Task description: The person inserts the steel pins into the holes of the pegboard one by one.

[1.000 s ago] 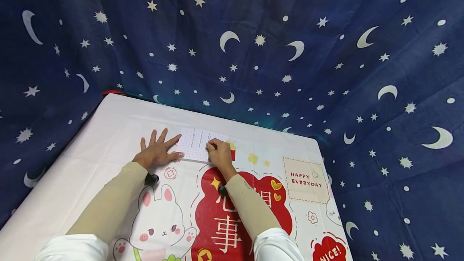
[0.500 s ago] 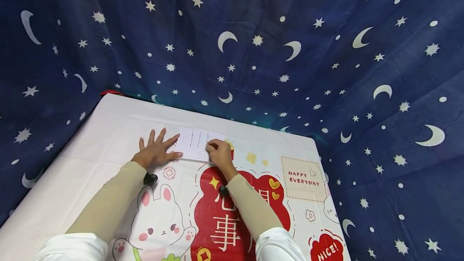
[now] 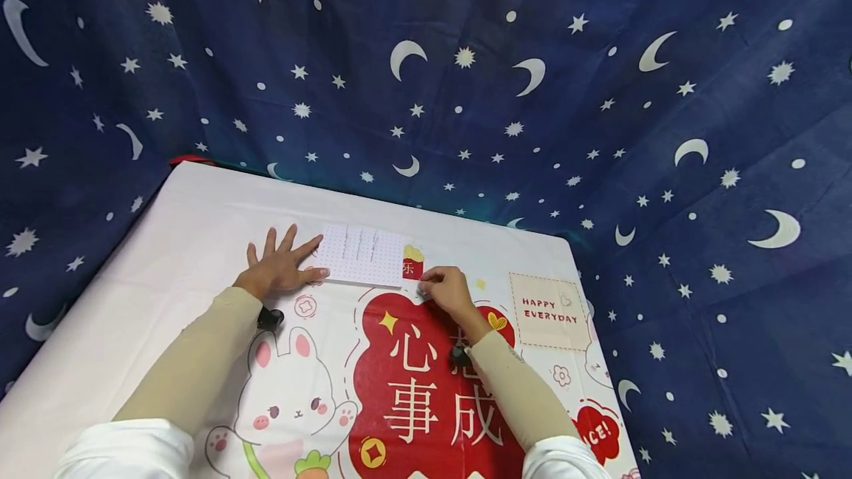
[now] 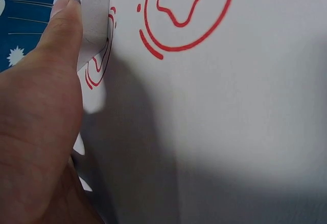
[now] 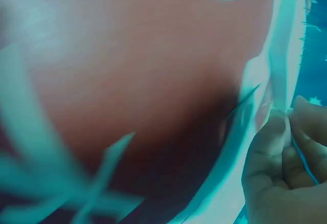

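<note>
A white block with a dotted grid top (image 3: 366, 265) lies on the table, with thin needle-like pins (image 3: 359, 244) standing in rows in its left half. My left hand (image 3: 282, 265) rests spread at the block's left end. In the left wrist view its thumb (image 4: 64, 25) presses the block's edge (image 4: 95, 17), with several thin pins beyond. My right hand (image 3: 452, 294) is low over the table to the right of the block, thumb and fingertips together. A thin dark sliver (image 5: 242, 101) shows beside these fingers; I cannot tell whether they pinch anything.
The white tablecloth (image 3: 200, 242) carries printed drawings: a rabbit (image 3: 286, 405), a red cloud with characters (image 3: 373, 390) and a "Happy Everyday" card (image 3: 549, 309). A dark blue curtain with moons and stars (image 3: 333, 43) hangs behind the far table edge and at the sides.
My right hand has left the block and moved right, uncovering its right half. The left hand has stayed at the block's left end. The whole view has shifted slightly.
</note>
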Available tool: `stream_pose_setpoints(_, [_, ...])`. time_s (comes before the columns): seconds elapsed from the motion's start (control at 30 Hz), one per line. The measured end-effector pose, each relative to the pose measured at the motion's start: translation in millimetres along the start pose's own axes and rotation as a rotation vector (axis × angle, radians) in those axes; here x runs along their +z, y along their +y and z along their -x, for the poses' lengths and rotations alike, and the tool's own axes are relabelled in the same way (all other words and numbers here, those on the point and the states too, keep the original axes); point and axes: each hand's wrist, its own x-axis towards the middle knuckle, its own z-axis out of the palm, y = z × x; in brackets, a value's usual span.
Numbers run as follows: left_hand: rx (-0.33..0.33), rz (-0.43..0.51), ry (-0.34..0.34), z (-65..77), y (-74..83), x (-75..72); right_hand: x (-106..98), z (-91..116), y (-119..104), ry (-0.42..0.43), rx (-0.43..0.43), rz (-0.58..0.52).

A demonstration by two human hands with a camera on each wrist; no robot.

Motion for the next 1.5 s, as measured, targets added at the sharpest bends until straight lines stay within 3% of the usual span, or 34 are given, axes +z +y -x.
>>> stream_pose_setpoints(0.23, [-0.002, 0.044, 0.009, -0.8, -11.0, -5.3, -4.3, 11.1, 15.3, -0.023, -0.082, 0.147])
stream_pose_setpoints(0.6, [0.002, 0.010, 0.010, 1.0, -4.1, -6.2, 13.7, 8.0, 3.7, -0.026, -0.182, 0.455])
stream_pose_setpoints(0.77, [0.003, 0.008, 0.016, 0.0, -2.9, -5.6, 14.0, 10.5, 1.1, -0.065, -0.174, 0.503])
stream_pose_setpoints(0.9, [-0.004, 0.006, 0.010, -0.1, -2.6, -3.6, 12.8, 12.6, 4.0, -0.078, -0.168, 0.443])
stream_pose_setpoints(1.1, [-0.011, 0.002, 0.009, -0.8, -2.9, -1.3, 7.6, 14.5, 5.1, -0.075, -0.161, 0.231])
stream_pose_setpoints(1.37, [-0.007, 0.002, 0.003, 0.1, 0.1, 0.7, -0.9, 11.9, -7.5, -0.062, -0.063, 0.003])
stream_pose_setpoints(1.5, [-0.007, -0.002, 0.007, 1.8, -0.3, 0.2, -1.0, 6.6, -16.7, -0.018, -0.071, -0.077])
